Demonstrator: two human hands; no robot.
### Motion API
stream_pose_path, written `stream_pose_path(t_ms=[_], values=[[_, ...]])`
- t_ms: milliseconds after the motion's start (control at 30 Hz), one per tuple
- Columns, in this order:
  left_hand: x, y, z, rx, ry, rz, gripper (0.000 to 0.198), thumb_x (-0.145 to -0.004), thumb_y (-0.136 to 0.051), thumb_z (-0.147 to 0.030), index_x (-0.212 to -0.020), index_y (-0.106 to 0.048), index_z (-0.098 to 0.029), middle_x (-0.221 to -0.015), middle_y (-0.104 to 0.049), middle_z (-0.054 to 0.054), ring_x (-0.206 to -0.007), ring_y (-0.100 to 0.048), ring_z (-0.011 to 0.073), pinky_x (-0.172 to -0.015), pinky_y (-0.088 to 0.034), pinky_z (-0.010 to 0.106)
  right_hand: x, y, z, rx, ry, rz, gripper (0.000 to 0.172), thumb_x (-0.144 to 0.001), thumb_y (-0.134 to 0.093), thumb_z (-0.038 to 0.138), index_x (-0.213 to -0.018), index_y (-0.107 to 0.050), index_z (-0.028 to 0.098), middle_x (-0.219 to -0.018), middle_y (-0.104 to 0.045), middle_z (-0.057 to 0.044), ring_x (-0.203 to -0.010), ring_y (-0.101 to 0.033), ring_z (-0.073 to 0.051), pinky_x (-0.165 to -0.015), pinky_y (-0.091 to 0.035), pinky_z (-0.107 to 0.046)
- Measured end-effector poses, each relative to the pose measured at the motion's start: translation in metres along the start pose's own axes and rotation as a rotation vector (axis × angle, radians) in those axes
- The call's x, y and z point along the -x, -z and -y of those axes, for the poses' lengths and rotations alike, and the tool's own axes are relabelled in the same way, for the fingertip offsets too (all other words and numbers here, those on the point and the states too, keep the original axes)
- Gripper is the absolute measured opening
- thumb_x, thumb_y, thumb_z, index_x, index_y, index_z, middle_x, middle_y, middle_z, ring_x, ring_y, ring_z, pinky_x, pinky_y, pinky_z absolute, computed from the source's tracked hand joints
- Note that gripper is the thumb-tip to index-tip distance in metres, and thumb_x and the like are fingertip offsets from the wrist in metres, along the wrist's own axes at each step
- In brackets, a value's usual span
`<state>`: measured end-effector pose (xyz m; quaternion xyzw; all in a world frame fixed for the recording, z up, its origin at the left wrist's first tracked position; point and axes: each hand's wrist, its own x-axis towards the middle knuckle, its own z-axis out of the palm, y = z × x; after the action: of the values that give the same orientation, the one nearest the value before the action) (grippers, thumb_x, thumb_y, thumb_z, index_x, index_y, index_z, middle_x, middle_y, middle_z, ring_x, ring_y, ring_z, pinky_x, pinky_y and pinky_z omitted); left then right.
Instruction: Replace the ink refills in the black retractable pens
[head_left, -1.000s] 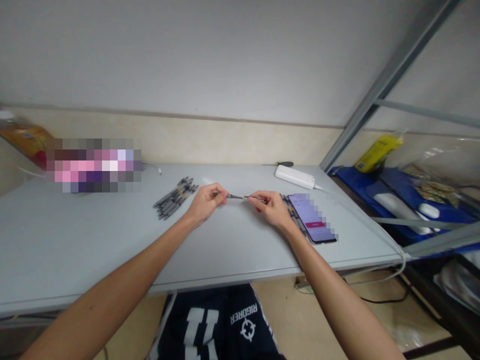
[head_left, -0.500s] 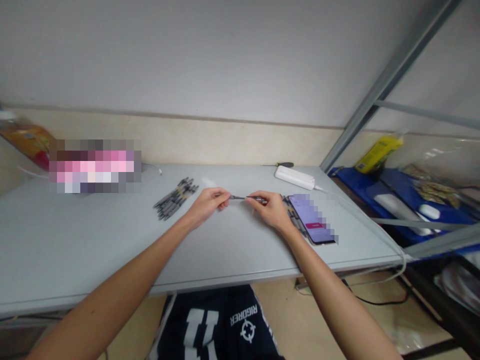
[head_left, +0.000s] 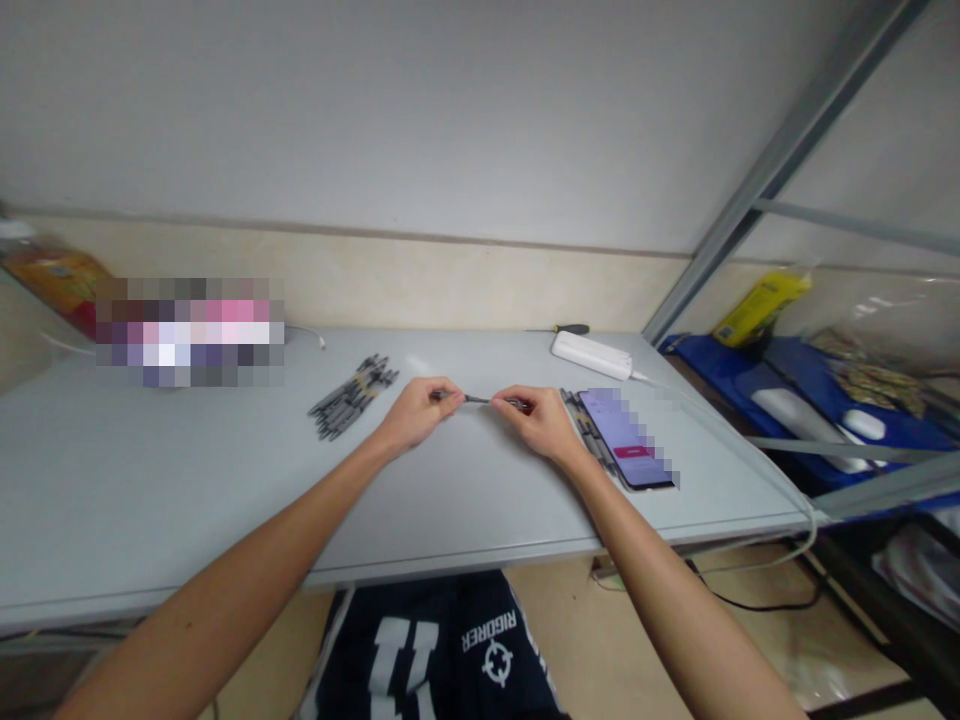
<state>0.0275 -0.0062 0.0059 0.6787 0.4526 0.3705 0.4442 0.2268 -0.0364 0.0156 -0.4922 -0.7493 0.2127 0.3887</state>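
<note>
Both my hands meet over the middle of a grey table point(head_left: 187, 480). My left hand point(head_left: 417, 412) is closed on one end of a thin grey pen point(head_left: 480, 400), and my right hand point(head_left: 537, 420) is closed on the other end. The pen lies level between them, just above the tabletop. A pile of several similar grey pens point(head_left: 351, 396) lies to the left of my left hand. More grey pens point(head_left: 583, 424) lie beside my right hand, next to a phone point(head_left: 627, 440) with a lit screen.
A white power strip point(head_left: 591, 354) and a small screwdriver point(head_left: 561, 329) sit at the back right of the table. A cable runs off the right edge. A metal rack with blue trays point(head_left: 795, 385) and a yellow bag point(head_left: 759, 306) stands to the right. Blurred items lie far left.
My hands have drawn closer together along the pen, so less of it shows between them. Everything else on the table stays in place.
</note>
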Motion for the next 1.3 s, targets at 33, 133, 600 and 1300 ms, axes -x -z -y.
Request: stream_pose_path(t_ms=[33, 133, 600, 1300], values=[[0.000, -0.001, 0.001, 0.027, 0.005, -0.006, 0.025, -0.070, -0.061, -0.038, -0.070, -0.062, -0.014, -0.050, -0.047, -0.004, -0.047, -0.036, 0.0078, -0.048, -0.025, 0.022, 0.000, 0.000, 0.001, 0.012, 0.006, -0.003, 0.023, -0.081, -0.057, 0.031, -0.080, -0.072, 0.015, -0.068, -0.069, -0.004, -0.054, -0.051, -0.012, -0.054, -0.037, -0.023], [0.000, -0.003, 0.000, 0.132, 0.068, 0.011, 0.024, -0.068, -0.063, -0.038, -0.066, -0.059, -0.014, -0.051, -0.051, -0.002, -0.047, -0.040, 0.0085, -0.048, -0.028, 0.023, 0.001, 0.001, 0.002, 0.043, 0.020, -0.023, 0.024, -0.081, -0.056, 0.032, -0.079, -0.072, 0.014, -0.062, -0.066, -0.003, -0.050, -0.046, -0.010, -0.052, -0.035, -0.022], [0.001, -0.005, 0.001, 0.146, 0.045, -0.015, 0.024, -0.066, -0.064, -0.038, -0.065, -0.059, -0.014, -0.052, -0.053, -0.001, -0.049, -0.045, 0.0096, -0.051, -0.031, 0.023, 0.001, 0.003, 0.002, 0.019, -0.033, 0.061, 0.037, -0.082, -0.053, 0.044, -0.078, -0.072, 0.012, -0.056, -0.058, 0.000, -0.047, -0.038, -0.009, -0.048, -0.029, -0.022], [0.001, -0.004, -0.004, 0.269, 0.100, 0.003, 0.024, -0.070, -0.062, -0.035, -0.062, -0.056, -0.013, -0.052, -0.050, -0.002, -0.048, -0.041, 0.0074, -0.050, -0.029, 0.025, -0.001, 0.002, -0.006, -0.157, 0.016, -0.121, 0.018, -0.077, -0.063, 0.034, -0.082, -0.072, 0.019, -0.079, -0.068, -0.006, -0.070, -0.059, -0.015, -0.063, -0.044, -0.026]])
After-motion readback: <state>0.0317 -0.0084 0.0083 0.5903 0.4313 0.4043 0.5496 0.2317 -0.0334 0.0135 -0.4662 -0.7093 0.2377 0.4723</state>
